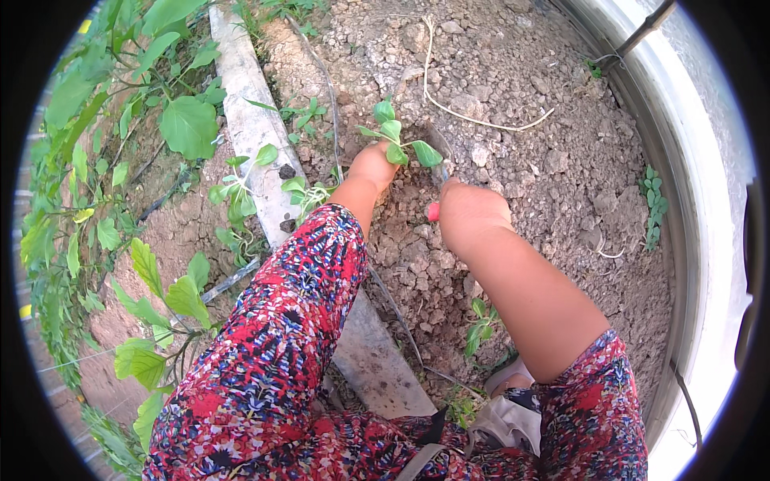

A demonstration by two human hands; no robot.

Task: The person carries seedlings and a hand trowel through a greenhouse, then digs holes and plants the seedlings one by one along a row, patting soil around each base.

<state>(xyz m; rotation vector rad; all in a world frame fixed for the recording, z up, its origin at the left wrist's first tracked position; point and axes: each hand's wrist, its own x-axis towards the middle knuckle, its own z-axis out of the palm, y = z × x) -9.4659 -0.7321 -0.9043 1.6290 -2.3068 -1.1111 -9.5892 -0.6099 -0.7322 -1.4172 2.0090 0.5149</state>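
My left hand [373, 165] is closed around the lower part of a green seedling [391, 129], down at the soil. The seedling's broad leaves spread above my fingers; its roots are hidden. In my right hand [474, 211] is a small hand trowel [440, 144], its red handle end [433, 211] poking out beside my fist. The trowel's metal blade stands tilted in the loose soil [415, 240], just right of the seedling. More loose seedlings [308, 195] lie limp to the left of my left forearm, and others [240, 198] hang over a pale flat plank [255, 123].
A thin drip hose [329, 90] runs along the plank. A pale dry stem [428, 78] lies on the cloddy soil ahead. Leafy plants [189, 126] crowd the left side. At right curves a plastic-sheeted wall [710, 240]. A small plant [479, 327] grows near my shoe [508, 376].
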